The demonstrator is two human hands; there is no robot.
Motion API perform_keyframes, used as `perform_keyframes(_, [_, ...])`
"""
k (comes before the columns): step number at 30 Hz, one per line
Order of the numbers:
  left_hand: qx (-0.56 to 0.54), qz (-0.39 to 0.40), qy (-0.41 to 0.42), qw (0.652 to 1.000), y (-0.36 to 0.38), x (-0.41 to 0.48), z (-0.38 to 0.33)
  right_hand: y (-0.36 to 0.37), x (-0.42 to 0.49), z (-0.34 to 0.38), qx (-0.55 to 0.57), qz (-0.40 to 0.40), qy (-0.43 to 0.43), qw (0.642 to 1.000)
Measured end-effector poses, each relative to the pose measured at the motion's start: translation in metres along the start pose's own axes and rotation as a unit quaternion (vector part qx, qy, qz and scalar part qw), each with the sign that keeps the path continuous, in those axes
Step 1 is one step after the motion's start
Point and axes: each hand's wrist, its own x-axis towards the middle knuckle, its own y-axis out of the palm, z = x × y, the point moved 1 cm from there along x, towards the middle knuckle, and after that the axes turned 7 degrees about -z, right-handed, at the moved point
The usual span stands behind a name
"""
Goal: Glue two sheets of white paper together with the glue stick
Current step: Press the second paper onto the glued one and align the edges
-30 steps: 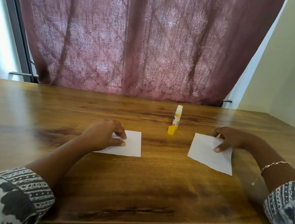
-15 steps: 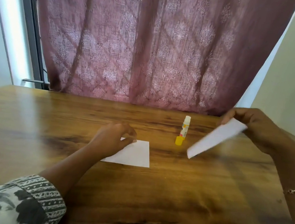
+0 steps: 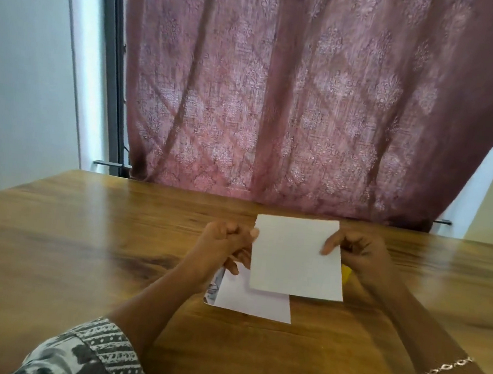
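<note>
Wooden table (image 3: 79, 244), pink curtain (image 3: 310, 102) behind. Left hand (image 3: 223, 245) and right hand (image 3: 360, 255) pinching side edges of upper sheet (image 3: 295, 257), holding it over lower sheet (image 3: 253, 301) lying flat. Yellow glue cap (image 3: 346, 275) peeking beside right hand. Suggest keeping sheet taut, squaring corners before gluing.

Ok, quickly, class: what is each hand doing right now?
Left hand: pinches the left edge of the raised white square paper sheet.
Right hand: pinches that sheet's right edge.
</note>
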Motion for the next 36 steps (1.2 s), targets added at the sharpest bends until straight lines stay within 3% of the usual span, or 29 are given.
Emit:
perform_keyframes(7, [0.039,-0.012,0.002,0.999,-0.002,0.002,0.002,0.000,-0.005,-0.008,-0.049,-0.011,0.033,0.998])
perform_keyframes(11, [0.042,-0.042,0.039,0.997,-0.006,0.004,-0.002,0.003,-0.003,-0.011,-0.011,-0.084,0.050,0.995])
perform_keyframes(16, [0.004,-0.042,0.047,0.998,-0.012,0.006,-0.004,0.007,-0.011,-0.012,-0.053,-0.108,0.175,0.977])
perform_keyframes(22, [0.033,0.005,0.086,0.996,-0.014,0.007,-0.007,0.014,-0.014,-0.014,0.061,-0.075,0.320,0.942])
perform_keyframes(27, [0.077,0.050,0.116,0.989,-0.016,0.010,-0.008,0.011,-0.011,-0.015,0.120,-0.117,0.325,0.931])
perform_keyframes(36, [0.115,0.121,0.122,0.978,-0.014,0.008,-0.010,0.013,-0.014,-0.014,0.049,-0.175,0.335,0.925])
